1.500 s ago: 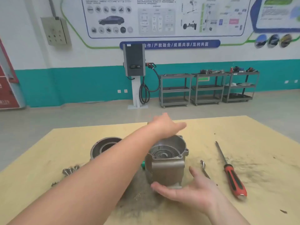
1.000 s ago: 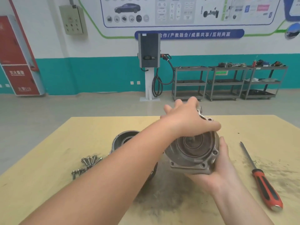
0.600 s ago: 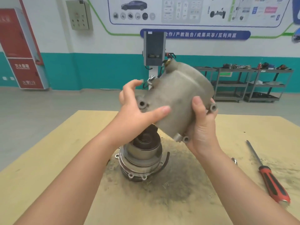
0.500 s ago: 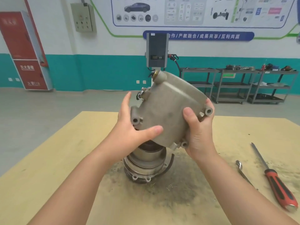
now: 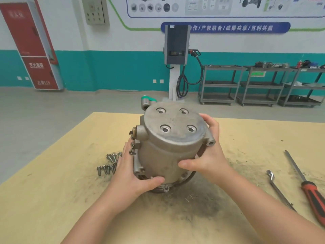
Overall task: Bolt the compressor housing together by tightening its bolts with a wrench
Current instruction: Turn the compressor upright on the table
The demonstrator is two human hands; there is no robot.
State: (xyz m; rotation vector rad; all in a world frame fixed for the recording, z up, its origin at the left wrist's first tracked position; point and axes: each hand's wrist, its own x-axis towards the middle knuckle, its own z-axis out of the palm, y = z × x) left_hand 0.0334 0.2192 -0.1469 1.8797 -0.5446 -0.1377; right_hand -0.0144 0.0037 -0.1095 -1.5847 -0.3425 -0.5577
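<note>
The grey metal compressor housing (image 5: 168, 147) stands upright over the lower compressor part (image 5: 164, 188), whose rim shows just beneath it. Several empty bolt holes mark its flat top. My left hand (image 5: 130, 176) grips its lower left side, thumb across the front. My right hand (image 5: 207, 155) grips the right side, thumb on the front wall. Several loose bolts (image 5: 109, 164) lie on the table left of the housing. The wrench (image 5: 276, 187) lies on the table to the right, untouched.
A red-handled screwdriver (image 5: 306, 187) lies right of the wrench near the table's right edge. The yellow wooden table (image 5: 52, 199) has dark grime around the compressor. Far behind stand a charging post (image 5: 176, 55) and metal shelf carts (image 5: 219, 85).
The housing, held tilted in the air half a second ago, has come down upright onto the lower compressor part. Both hands moved down with it and shifted their hold on its sides.
</note>
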